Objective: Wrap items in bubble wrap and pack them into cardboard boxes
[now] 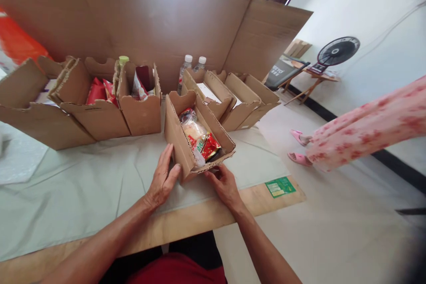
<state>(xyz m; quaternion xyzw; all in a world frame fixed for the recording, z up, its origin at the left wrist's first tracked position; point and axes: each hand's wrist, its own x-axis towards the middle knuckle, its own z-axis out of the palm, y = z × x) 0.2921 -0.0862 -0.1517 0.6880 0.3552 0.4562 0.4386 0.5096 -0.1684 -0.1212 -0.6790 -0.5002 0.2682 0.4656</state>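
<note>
Head view: one narrow open-topped cardboard box [180, 148], standing at the near edge of a grey-green cloth [100, 191], forward of two rows of like boxes and set askew to them; contents, a red printed packet [207, 145] and clear plastic wrapping. Directly behind, to the right, three cardboard bins [233, 119] close together, white items visible in at least two; the near box partly covers the first of these. To the left, three further bins [143, 115], side by side, holding a pale item, red packets [96, 92] and a red-and-white packet [139, 86]. Between and behind: two clear bottles [188, 59], white-capped; one green cap [123, 59]. Backing the whole, a tall cardboard panel [159, 17], which blocks much of the room beyond. Beyond the table, right: a black fan [335, 51] on a small wooden stand; a person in pink floral clothing [369, 126]. Left hand [162, 180]: laid along the box's left wall, fingers extended, thumb spread apart. Right hand [225, 185]: at the near end, low, fingers bent against the cardboard, some tips hidden; how tightly it grips cannot be told. Both forearms reach forward from the lower edge, converging.
</note>
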